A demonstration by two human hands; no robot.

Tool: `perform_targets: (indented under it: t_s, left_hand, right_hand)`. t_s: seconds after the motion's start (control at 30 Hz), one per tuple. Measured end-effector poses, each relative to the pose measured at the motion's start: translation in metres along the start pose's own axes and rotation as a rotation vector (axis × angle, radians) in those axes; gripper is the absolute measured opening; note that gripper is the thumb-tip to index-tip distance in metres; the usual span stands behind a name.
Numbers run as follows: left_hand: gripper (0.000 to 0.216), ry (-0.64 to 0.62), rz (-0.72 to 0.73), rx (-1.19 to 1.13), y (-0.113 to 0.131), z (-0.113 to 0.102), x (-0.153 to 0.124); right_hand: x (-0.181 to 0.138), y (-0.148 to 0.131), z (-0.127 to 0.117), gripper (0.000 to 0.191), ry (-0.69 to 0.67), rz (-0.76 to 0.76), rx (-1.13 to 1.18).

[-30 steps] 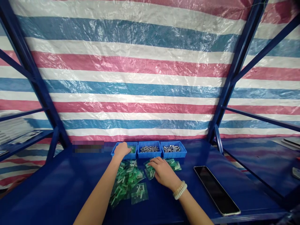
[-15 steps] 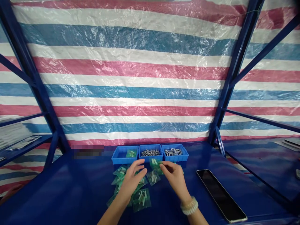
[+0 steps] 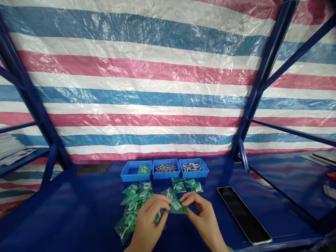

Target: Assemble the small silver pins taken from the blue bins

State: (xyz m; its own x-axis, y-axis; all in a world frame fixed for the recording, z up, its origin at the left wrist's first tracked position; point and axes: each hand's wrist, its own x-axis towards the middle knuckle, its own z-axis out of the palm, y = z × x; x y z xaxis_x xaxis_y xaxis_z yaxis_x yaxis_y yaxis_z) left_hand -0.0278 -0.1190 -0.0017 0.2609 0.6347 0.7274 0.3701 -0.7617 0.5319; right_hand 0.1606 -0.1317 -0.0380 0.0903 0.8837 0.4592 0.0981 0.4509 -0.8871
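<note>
Nice and steady: your left hand (image 3: pixel 147 222) and right hand (image 3: pixel 203 217) pinch a small green bag (image 3: pixel 178 208) between the fingertips, with more bags (image 3: pixel 133 197) left of your fingers and blue trays (image 3: pixel 136 176) beyond them.

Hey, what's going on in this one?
A person is holding a small green-tinted plastic packet between the left hand and right hand, above a heap of similar packets on a blue bench. Beyond sit three blue trays: one holds another packet, two hold short metal pieces.
</note>
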Motion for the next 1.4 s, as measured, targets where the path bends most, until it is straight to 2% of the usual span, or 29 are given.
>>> perform_targets:
  t_s: [0.07, 0.13, 0.2, 0.3, 0.4, 0.5, 0.6, 0.67, 0.77, 0.87, 1.0, 1.1, 1.17, 1.23, 1.4]
  left_hand:
    - [0.023, 0.049, 0.338, 0.18, 0.004, -0.004, -0.001]
    - [0.022, 0.085, 0.528, 0.286, 0.005, -0.007, -0.003]
    - [0.021, 0.097, 0.611, 0.342, 0.003, -0.009, -0.007]
    - [0.02, 0.119, 0.622, 0.351, -0.002, -0.009, -0.009]
    - [0.023, 0.166, 0.539, 0.263, -0.002, -0.008, -0.007]
    - [0.025, 0.133, 0.373, 0.113, 0.004, -0.007, -0.004]
    - [0.014, 0.043, -0.04, -0.064, 0.01, -0.006, -0.003]
    - [0.015, -0.008, -0.319, -0.165, 0.009, -0.004, -0.003]
    - [0.028, -0.076, -0.549, -0.244, -0.01, 0.0, -0.002]
    - [0.031, -0.022, -0.637, -0.086, -0.047, -0.01, 0.01]
    - [0.02, 0.095, -0.675, 0.2, -0.107, -0.048, 0.055]
    - [0.02, 0.051, -0.731, 0.405, -0.144, -0.068, 0.093]
    - [0.025, -0.063, -0.753, 0.495, -0.159, -0.066, 0.108]
    - [0.029, -0.189, -0.75, 0.563, -0.166, -0.055, 0.113]
    - [0.032, -0.365, -0.709, 0.723, -0.162, -0.03, 0.105]
  right_hand:
    - [-0.001, -0.006, -0.004, 0.019, 0.045, -0.255, -0.192]
    - [-0.003, -0.012, -0.007, 0.026, 0.074, -0.463, -0.363]
    - [-0.006, -0.017, -0.009, 0.029, 0.091, -0.594, -0.468]
    - [-0.008, -0.024, -0.01, 0.031, 0.104, -0.672, -0.508]
    - [-0.005, -0.033, -0.01, 0.031, 0.086, -0.631, -0.419]
    - [-0.002, -0.038, -0.006, 0.021, 0.041, -0.452, -0.246]
    - [-0.001, -0.032, 0.003, 0.007, 0.061, -0.104, -0.045]
    - [-0.002, -0.021, 0.012, 0.022, 0.076, 0.113, 0.14]
    - [-0.003, 0.0, 0.025, 0.037, 0.05, 0.314, 0.418]
    - [-0.006, 0.019, 0.035, 0.042, 0.093, 0.404, 0.534]
    - [-0.009, 0.029, 0.036, 0.039, 0.145, 0.425, 0.527]
    - [-0.011, 0.031, 0.031, 0.037, 0.146, 0.432, 0.515]
    - [-0.013, 0.033, 0.026, 0.036, 0.155, 0.434, 0.507]
    - [-0.015, 0.038, 0.022, 0.037, 0.166, 0.436, 0.492]
    - [-0.012, 0.048, 0.009, 0.036, 0.163, 0.363, 0.347]
